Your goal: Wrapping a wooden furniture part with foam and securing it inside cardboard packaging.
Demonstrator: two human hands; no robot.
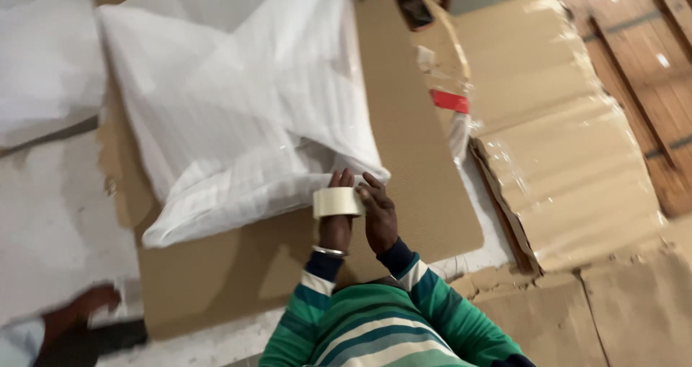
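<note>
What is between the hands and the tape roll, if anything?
Nothing visible. The left hand and the right hand both touch the tape roll directly, at the edge of the white wrapped bundle.

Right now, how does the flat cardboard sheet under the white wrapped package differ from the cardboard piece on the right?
The flat cardboard sheet lies smooth and bare; the cardboard piece on the right is bent into ridges and covered with shiny clear film. The flat sheet carries the white wrapped package; the right piece carries nothing. The hands with the tape roll are over the flat sheet, not the right piece. Both are brown corrugated board.
</note>
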